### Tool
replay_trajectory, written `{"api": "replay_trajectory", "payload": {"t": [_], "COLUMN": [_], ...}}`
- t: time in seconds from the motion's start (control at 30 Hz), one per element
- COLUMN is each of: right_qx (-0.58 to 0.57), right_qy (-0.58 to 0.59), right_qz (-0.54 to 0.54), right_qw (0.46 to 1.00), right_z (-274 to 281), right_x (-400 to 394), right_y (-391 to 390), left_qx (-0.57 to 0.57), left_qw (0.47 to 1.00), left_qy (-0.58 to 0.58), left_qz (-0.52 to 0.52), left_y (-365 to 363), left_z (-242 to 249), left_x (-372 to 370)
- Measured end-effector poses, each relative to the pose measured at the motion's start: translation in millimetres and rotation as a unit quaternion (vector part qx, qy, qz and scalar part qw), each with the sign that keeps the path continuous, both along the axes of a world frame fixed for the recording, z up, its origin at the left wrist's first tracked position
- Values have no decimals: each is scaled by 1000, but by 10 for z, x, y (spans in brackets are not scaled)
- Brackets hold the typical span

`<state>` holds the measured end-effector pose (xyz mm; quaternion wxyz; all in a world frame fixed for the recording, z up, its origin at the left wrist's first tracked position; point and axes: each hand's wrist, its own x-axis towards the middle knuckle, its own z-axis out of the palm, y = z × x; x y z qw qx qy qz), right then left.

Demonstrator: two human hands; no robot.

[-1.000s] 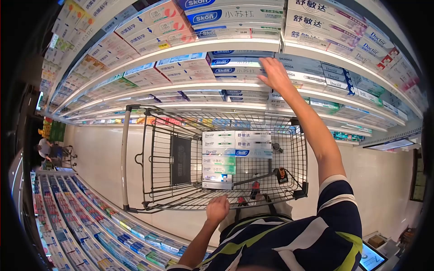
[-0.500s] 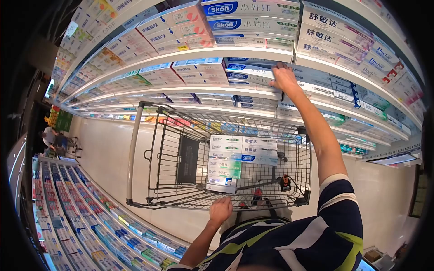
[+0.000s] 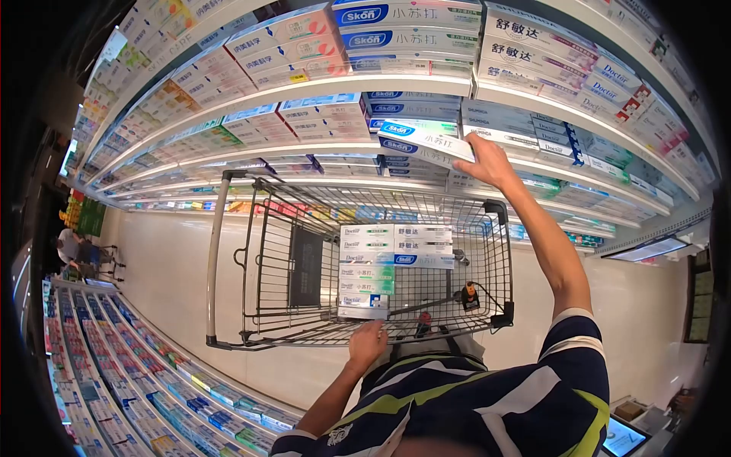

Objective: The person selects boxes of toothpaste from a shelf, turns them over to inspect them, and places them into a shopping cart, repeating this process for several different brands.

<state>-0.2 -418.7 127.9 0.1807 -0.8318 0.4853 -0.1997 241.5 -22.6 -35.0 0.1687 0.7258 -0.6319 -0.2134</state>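
Note:
My right hand (image 3: 487, 161) grips the right end of white and blue Skon boxes (image 3: 425, 143), which look like two stacked. They are tilted and stick out in front of the middle shelf (image 3: 304, 149), above the cart. My left hand (image 3: 368, 343) is at the near side of the wire shopping cart (image 3: 251, 293), its fingers curled at the rim by the white boxes. In the cart, stacked Doctor and green-marked boxes (image 3: 365, 273) stand beside a few white and blue boxes (image 3: 423, 248).
Shelves of toothpaste boxes (image 3: 407, 38) curve across the top. Another low shelf of boxes (image 3: 167, 381) runs along the lower left. A person (image 3: 70, 247) is at the far left, near green crates (image 3: 93, 217). A lit screen (image 3: 623, 438) is at the lower right.
My right hand has drawn the Skon boxes off the shelf, toward me. Before, it was touching them in their row. The view has shifted slightly.

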Motion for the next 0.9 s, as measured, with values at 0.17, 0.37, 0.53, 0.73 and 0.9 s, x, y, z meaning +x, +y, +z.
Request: {"api": "replay_trajectory", "payload": {"t": [0.17, 0.37, 0.53, 0.73, 0.9], "right_qx": [64, 168, 247, 285, 400], "right_qy": [-20, -87, -46, -52, -249], "right_qz": [11, 112, 165, 143, 18], "right_qw": [998, 976, 954, 946, 882], "right_z": [204, 372, 452, 390, 76], "right_x": [-288, -278, -148, -17, -74], "right_y": [856, 1684, 2041, 2278, 2518], "left_qx": [25, -38, -22, -11, -28], "left_qw": [925, 727, 731, 702, 681], "left_qy": [374, 678, 682, 710, 725], "left_qz": [68, 103, -7, 53, 99], "left_y": [-363, -1024, -907, -522, -281], "left_z": [50, 1171, 1362, 1096, 1017], "left_x": [198, 313, 463, 540, 683]}}
